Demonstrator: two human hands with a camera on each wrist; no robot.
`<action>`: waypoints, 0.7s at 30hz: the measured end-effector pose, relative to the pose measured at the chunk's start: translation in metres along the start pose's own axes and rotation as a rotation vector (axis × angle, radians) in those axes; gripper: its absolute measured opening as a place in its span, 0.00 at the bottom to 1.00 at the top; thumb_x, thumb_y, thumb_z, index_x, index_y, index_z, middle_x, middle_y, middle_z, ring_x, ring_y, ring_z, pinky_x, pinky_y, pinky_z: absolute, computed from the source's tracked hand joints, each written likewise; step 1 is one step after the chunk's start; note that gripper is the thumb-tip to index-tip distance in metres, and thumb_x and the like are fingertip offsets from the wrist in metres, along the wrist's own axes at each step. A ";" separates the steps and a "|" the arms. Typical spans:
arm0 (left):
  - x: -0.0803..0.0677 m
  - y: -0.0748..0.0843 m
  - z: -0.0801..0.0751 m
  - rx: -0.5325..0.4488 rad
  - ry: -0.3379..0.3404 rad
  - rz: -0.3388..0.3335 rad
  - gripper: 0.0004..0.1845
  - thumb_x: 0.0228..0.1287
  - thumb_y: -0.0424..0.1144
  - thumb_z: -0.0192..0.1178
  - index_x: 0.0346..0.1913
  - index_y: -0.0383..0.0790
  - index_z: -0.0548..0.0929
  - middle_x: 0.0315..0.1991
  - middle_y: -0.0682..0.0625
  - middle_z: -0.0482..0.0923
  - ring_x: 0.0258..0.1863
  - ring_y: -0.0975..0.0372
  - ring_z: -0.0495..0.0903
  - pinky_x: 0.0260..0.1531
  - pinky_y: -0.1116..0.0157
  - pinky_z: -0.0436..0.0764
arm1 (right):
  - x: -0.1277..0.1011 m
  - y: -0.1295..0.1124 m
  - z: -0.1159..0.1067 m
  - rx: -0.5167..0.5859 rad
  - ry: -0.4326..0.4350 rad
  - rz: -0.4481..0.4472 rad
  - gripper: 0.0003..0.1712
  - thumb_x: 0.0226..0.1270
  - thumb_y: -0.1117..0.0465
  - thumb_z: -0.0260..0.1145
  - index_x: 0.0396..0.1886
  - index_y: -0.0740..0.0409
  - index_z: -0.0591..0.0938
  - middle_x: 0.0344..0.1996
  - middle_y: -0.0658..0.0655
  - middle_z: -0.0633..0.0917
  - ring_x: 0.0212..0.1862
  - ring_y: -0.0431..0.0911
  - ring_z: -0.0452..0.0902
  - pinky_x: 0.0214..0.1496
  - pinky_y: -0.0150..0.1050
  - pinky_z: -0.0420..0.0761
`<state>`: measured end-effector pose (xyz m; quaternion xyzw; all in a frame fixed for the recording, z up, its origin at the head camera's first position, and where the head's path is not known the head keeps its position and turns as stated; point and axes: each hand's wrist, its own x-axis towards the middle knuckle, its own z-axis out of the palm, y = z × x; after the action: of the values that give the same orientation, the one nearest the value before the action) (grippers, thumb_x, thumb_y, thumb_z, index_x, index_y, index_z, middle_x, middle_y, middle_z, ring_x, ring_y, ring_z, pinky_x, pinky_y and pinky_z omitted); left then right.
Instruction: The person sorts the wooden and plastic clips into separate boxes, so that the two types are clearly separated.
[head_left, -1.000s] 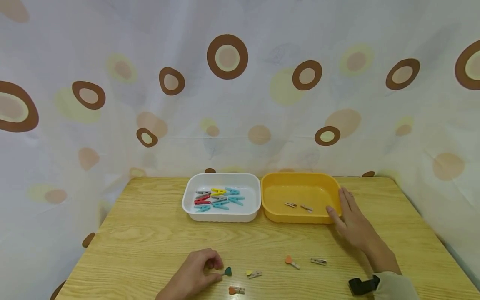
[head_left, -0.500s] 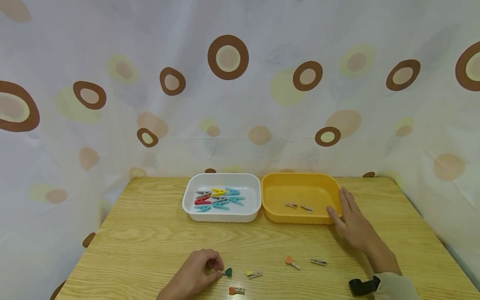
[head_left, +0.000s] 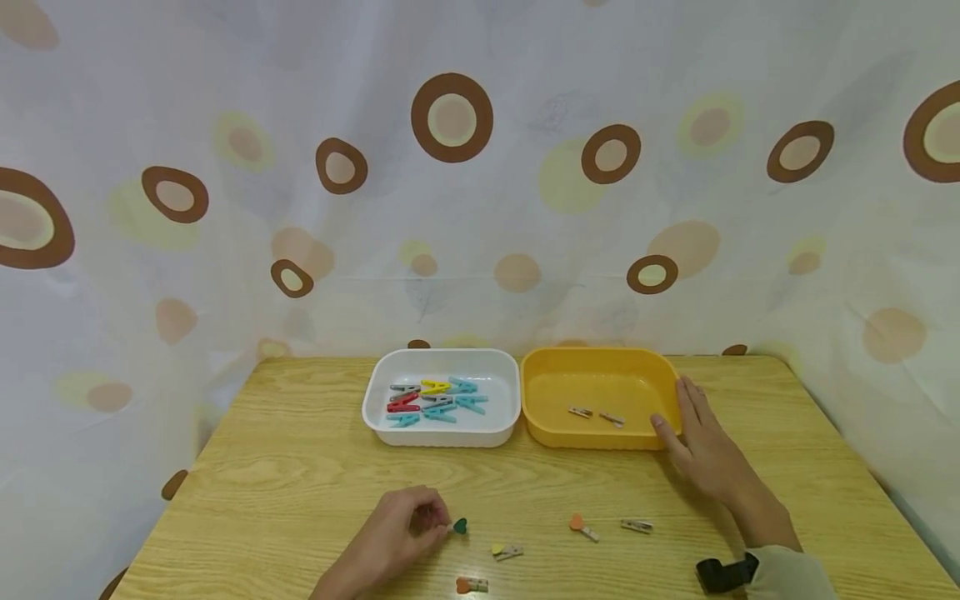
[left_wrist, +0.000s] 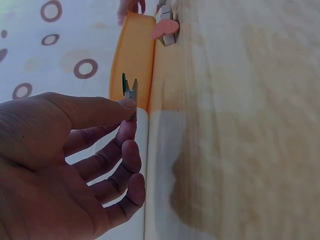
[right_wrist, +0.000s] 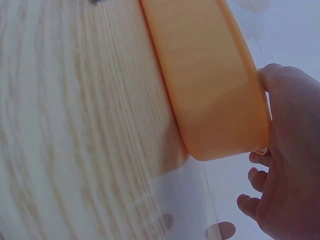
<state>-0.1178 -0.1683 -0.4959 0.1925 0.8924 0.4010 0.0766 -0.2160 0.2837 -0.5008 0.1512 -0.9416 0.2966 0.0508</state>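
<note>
My left hand pinches a small wooden clothespin between thumb and index finger; its dark green heart points to the right. The other left fingers are loosely bent. At the right end of the yellow tray, my right hand holds the corner, thumb over the front rim and fingers along the outer side. Close to the left hand lie a clothespin with a yellow heart and one with an orange heart. Another orange-heart clothespin and a plain-looking clothespin lie further right.
Left of the yellow tray, side by side with it, stands a white tray with several plastic clothespins in light blue, red, yellow and grey. Two small clothespins lie inside the yellow tray. A patterned curtain hangs behind the wooden table.
My left hand has moved slightly forward, taking the green-heart clothespin with it, away from the orange-heart one in front. The right hand stays at the yellow tray.
</note>
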 end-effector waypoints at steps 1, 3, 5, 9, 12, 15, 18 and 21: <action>0.002 0.001 0.000 0.006 0.008 0.007 0.08 0.65 0.33 0.71 0.33 0.50 0.84 0.30 0.64 0.78 0.29 0.72 0.75 0.31 0.71 0.79 | 0.000 0.000 0.000 0.001 0.000 0.001 0.47 0.85 0.43 0.46 0.82 0.65 0.34 0.82 0.67 0.35 0.81 0.66 0.30 0.74 0.71 0.45; 0.005 0.004 0.000 0.021 0.030 0.027 0.08 0.65 0.33 0.71 0.33 0.50 0.84 0.30 0.64 0.79 0.30 0.72 0.76 0.32 0.70 0.79 | 0.000 0.001 -0.001 0.004 0.001 0.001 0.47 0.85 0.43 0.46 0.82 0.64 0.33 0.82 0.68 0.35 0.81 0.66 0.29 0.74 0.71 0.44; 0.008 0.007 0.000 0.025 0.047 0.040 0.08 0.65 0.33 0.72 0.33 0.50 0.84 0.30 0.64 0.79 0.31 0.72 0.77 0.32 0.70 0.79 | 0.000 0.000 -0.001 0.005 -0.004 0.002 0.47 0.85 0.43 0.45 0.82 0.64 0.33 0.82 0.67 0.35 0.81 0.65 0.29 0.75 0.71 0.42; 0.013 0.012 0.001 0.025 0.067 0.053 0.06 0.65 0.34 0.71 0.34 0.47 0.85 0.32 0.63 0.80 0.32 0.72 0.77 0.33 0.69 0.79 | 0.000 -0.001 -0.001 0.003 -0.010 0.004 0.47 0.85 0.43 0.45 0.82 0.64 0.32 0.82 0.67 0.35 0.81 0.66 0.29 0.74 0.71 0.43; 0.017 0.016 0.001 0.023 0.087 0.052 0.05 0.66 0.35 0.71 0.35 0.47 0.85 0.32 0.62 0.80 0.32 0.71 0.77 0.33 0.69 0.79 | 0.001 -0.002 0.000 0.002 -0.012 0.001 0.48 0.85 0.42 0.45 0.82 0.65 0.33 0.82 0.68 0.35 0.81 0.66 0.30 0.74 0.71 0.43; 0.023 0.019 0.002 0.024 0.111 0.061 0.05 0.65 0.36 0.72 0.35 0.48 0.85 0.33 0.62 0.81 0.33 0.70 0.78 0.33 0.68 0.79 | 0.001 -0.002 0.000 0.000 -0.012 -0.002 0.48 0.85 0.43 0.45 0.82 0.66 0.34 0.82 0.68 0.35 0.81 0.66 0.30 0.75 0.70 0.42; 0.029 0.024 0.003 0.017 0.121 0.075 0.04 0.65 0.36 0.72 0.36 0.47 0.86 0.33 0.62 0.81 0.34 0.70 0.78 0.33 0.68 0.78 | 0.001 -0.001 0.000 -0.002 -0.011 -0.002 0.47 0.85 0.43 0.45 0.82 0.65 0.33 0.81 0.68 0.34 0.81 0.66 0.29 0.75 0.69 0.41; 0.035 0.028 0.004 0.020 0.131 0.092 0.03 0.66 0.36 0.71 0.36 0.47 0.86 0.33 0.62 0.81 0.34 0.70 0.78 0.33 0.68 0.78 | 0.000 0.000 0.000 0.002 -0.012 0.003 0.48 0.85 0.43 0.45 0.82 0.65 0.32 0.81 0.67 0.34 0.81 0.67 0.30 0.75 0.70 0.42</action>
<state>-0.1411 -0.1342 -0.4774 0.2075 0.8897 0.4067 -0.0024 -0.2162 0.2841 -0.5009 0.1518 -0.9418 0.2967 0.0443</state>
